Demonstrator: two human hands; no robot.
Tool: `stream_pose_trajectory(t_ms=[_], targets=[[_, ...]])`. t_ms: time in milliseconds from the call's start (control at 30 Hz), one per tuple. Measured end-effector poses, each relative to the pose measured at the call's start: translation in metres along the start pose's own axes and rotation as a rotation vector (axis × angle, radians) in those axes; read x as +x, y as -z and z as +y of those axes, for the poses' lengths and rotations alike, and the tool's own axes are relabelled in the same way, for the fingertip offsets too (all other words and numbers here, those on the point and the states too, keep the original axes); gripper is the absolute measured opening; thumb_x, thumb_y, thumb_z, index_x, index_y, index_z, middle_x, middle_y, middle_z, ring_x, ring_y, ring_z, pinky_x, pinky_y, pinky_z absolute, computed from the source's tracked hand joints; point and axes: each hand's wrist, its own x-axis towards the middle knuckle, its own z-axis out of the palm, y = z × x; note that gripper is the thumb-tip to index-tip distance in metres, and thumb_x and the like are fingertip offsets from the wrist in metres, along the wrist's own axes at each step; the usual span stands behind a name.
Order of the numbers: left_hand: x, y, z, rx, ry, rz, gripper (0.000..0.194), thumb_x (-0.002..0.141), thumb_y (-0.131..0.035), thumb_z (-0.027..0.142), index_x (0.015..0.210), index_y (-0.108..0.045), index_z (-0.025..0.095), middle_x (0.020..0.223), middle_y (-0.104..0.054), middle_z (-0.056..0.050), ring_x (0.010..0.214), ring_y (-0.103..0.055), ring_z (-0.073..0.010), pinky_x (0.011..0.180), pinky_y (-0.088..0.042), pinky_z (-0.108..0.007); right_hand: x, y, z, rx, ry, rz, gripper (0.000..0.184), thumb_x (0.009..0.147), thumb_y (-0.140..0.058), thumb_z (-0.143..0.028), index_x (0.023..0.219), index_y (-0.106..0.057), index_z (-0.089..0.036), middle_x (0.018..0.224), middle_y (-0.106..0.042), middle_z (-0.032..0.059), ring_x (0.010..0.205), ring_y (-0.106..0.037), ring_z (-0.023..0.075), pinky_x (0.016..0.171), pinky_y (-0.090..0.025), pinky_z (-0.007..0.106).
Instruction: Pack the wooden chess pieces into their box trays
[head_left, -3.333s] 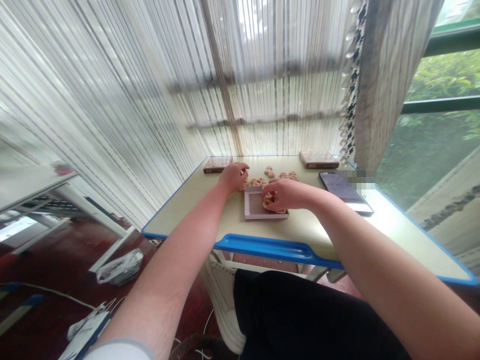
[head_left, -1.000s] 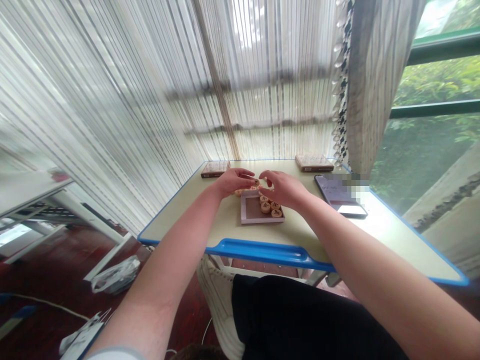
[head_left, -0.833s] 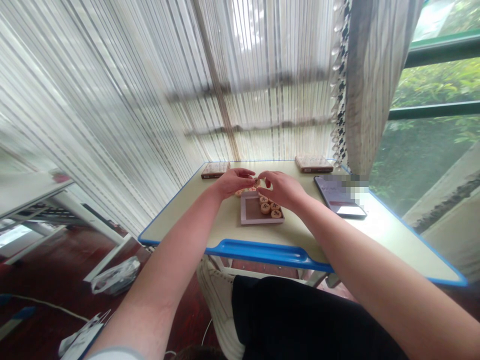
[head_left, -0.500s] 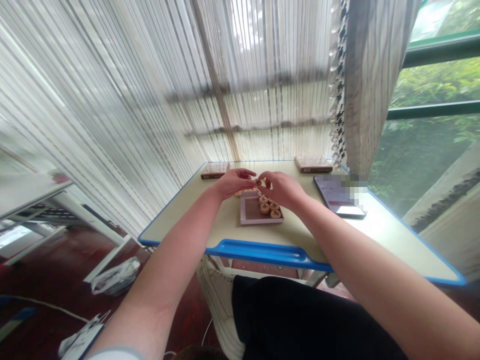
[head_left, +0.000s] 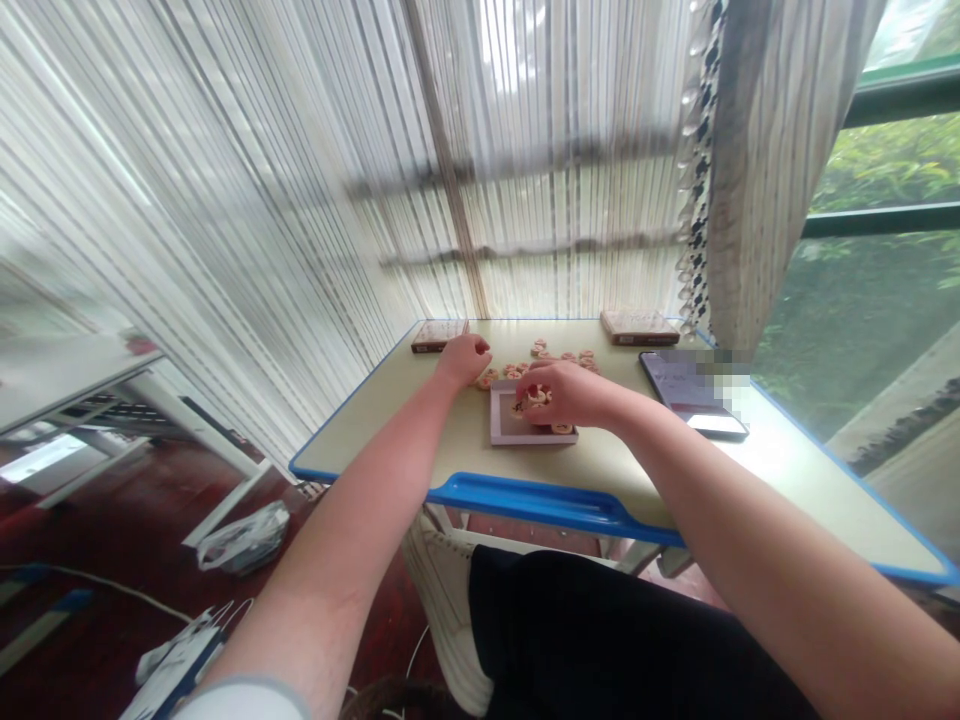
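My right hand (head_left: 566, 388) is closed around a round wooden Chinese chess piece (head_left: 517, 408), held low over a shallow open box (head_left: 506, 438). More chess pieces lie in that box under the fingers, with one (head_left: 562, 428) visible at its near right corner. To the left, my left hand (head_left: 465, 358) hovers with curled fingers, just beyond the box's far left corner. What it holds, if anything, is hidden. Close to its fingertips are loose chess pieces (head_left: 487, 380), and several more pieces (head_left: 540, 348) are scattered behind the box.
At the table's back stand two flat boxes, one at left (head_left: 439, 334) and one at right (head_left: 640, 327). A tablet-like dark device (head_left: 679, 390) lies to the right. Along the near edge runs a blue pencil tray (head_left: 532, 495). Curtains (head_left: 555, 200) hang right behind the table.
My hands, together around one piece before, have separated. The right hand has come down and nearer over the box with a piece; the left is curled by itself. The view has shifted slightly.
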Motion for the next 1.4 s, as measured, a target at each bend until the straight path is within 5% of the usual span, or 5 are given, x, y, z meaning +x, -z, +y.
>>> stream_pose_trajectory(t_ms=[233, 567, 1400], targets=[[-0.004, -0.001, 0.010, 0.107, -0.209, 0.121, 0.022, 0.077, -0.053, 0.029, 0.084, -0.069, 0.016, 0.083, -0.070, -0.005, 0.073, -0.061, -0.0155, 0.074, -0.048, -0.028, 0.001, -0.009, 0.004, -0.077, 0.036, -0.016, 0.019, 0.065, -0.069, -0.031, 0.083, -0.074, -0.027, 0.105, -0.059, 0.0063, 0.103, -0.044, 0.0280, 0.092, -0.037, 0.040], [-0.004, 0.001, 0.009, 0.139, -0.184, 0.076, 0.022, 0.078, -0.053, 0.028, 0.084, -0.070, 0.016, 0.083, -0.070, -0.005, 0.073, -0.062, -0.0154, 0.075, -0.049, -0.028, 0.001, -0.008, 0.003, -0.054, 0.074, -0.076, 0.024, 0.071, -0.058, -0.022, 0.085, -0.075, -0.032, 0.114, -0.058, 0.0031, 0.109, -0.042, 0.0274, 0.101, -0.029, 0.044], [-0.005, 0.000, 0.009, 0.188, -0.209, 0.023, 0.026, 0.079, -0.050, 0.030, 0.085, -0.071, 0.016, 0.085, -0.070, -0.007, 0.077, -0.061, -0.0172, 0.078, -0.047, -0.030, 0.000, -0.005, 0.005, -0.052, 0.068, -0.102, 0.030, 0.069, -0.055, -0.012, 0.071, -0.076, -0.033, 0.100, -0.064, 0.0010, 0.093, -0.045, 0.0241, 0.090, -0.036, 0.038]])
